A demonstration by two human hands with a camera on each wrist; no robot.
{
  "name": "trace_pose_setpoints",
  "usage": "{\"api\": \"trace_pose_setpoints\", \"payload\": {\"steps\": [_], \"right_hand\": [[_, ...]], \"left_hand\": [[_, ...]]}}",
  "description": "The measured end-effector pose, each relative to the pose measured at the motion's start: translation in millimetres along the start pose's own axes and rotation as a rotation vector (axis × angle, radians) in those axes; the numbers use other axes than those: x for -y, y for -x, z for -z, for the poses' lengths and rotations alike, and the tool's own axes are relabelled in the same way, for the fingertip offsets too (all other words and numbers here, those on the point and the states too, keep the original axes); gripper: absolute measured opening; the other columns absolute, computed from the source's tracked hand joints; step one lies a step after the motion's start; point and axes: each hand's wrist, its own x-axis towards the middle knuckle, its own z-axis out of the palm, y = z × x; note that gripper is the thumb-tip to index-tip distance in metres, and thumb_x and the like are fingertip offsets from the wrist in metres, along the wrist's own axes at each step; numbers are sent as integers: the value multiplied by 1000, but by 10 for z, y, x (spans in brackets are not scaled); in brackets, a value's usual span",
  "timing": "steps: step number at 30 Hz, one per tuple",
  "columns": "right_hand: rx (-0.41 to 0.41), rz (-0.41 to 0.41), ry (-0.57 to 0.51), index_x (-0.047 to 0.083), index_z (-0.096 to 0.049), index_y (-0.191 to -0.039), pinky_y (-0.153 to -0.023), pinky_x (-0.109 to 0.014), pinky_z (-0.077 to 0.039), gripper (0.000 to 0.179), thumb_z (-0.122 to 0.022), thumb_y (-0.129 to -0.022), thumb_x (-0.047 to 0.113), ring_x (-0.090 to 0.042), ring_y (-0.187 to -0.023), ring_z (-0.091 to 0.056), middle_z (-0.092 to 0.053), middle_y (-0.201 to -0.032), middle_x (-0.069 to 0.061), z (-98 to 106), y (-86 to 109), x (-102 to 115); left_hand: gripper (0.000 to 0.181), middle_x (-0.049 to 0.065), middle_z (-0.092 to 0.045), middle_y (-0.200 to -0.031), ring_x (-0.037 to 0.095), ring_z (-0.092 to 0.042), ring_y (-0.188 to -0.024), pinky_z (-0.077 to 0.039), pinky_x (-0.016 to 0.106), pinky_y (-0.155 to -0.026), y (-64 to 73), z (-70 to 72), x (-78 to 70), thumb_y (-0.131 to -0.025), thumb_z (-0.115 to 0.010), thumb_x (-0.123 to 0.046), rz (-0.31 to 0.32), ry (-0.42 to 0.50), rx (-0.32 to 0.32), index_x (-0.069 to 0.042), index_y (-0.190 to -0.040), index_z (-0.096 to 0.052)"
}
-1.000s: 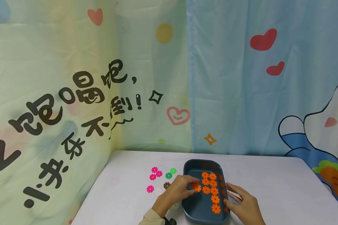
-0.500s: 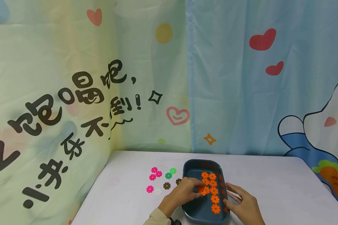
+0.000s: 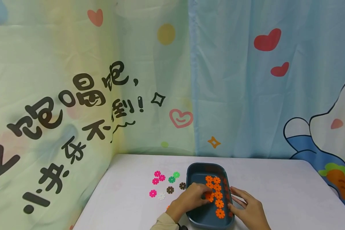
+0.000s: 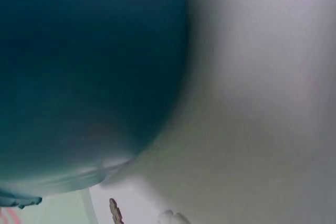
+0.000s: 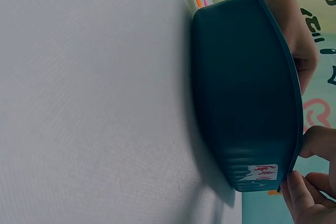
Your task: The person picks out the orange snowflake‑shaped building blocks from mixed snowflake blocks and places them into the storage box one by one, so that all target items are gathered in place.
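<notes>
Between the thumb and fingers of my left hand (image 3: 192,197), an orange snowflake disc (image 3: 210,198) is pinched low inside a dark blue plastic tray (image 3: 197,218). More orange snowflake discs (image 3: 219,203) lie in a rough column along the tray's right half, partly covered by my fingertips. My right hand (image 3: 248,207) holds the tray's right rim, its thumb and fingers around the edge in the right wrist view. The tray's outer wall (image 4: 89,77) fills much of the left wrist view, where the held disc is hidden.
Left of the tray, loose discs lie on the white table (image 3: 126,195): several pink discs (image 3: 162,178), green discs (image 3: 176,174), brown discs (image 3: 170,190) and a white disc (image 3: 161,196). Part of an orange disc (image 3: 168,207) shows beside my left wrist. Printed curtains (image 3: 227,80) stand behind.
My left hand has moved right and slightly nearer inside the tray, bringing the pinched orange disc up to the column of orange discs. The right hand stays on the rim.
</notes>
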Motion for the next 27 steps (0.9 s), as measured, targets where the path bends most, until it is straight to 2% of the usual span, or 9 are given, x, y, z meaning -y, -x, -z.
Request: {"api": "trace_pose_setpoints", "payload": {"steps": [11, 16, 21, 27], "right_hand": [[-8, 5, 13, 2, -53, -137, -84, -26, -54, 64, -78, -78, 0, -35, -117, -58, -53, -134, -21, -9, -4, -13], [-9, 2, 18, 2, -53, -136, -84, -26, -54, 64, -78, -78, -1, -35, -117, -58, -53, -134, -21, -9, -7, -22], [-11, 2, 17, 1, -53, -136, -85, -27, -53, 64, -78, -78, -2, -36, -118, -57, -53, -134, -21, -13, -9, -20], [-12, 1, 3, 2, -53, -136, -85, -26, -54, 63, -77, -78, -2, -36, -117, -57, -53, -134, -21, -11, -13, -19]], "left_hand": [[35, -11, -70, -106, -6, -59, -91, -45, 8, -80, -91, -63, -24, -82, -79, -22, -46, -70, 40, -12, -115, -71], [32, -12, -70, -99, -7, -58, -84, -44, 8, -76, -131, -111, -5, -81, -80, -22, -76, -124, 67, -14, -111, -72], [28, -13, -69, -93, -6, -57, -79, -44, 9, -72, -144, -109, -29, -81, -81, -22, -69, -147, 107, -15, -107, -73], [21, -14, -66, -85, -6, -55, -73, -44, 9, -67, -167, -143, -47, -80, -81, -23, -61, -174, 122, -17, -99, -73]]}}
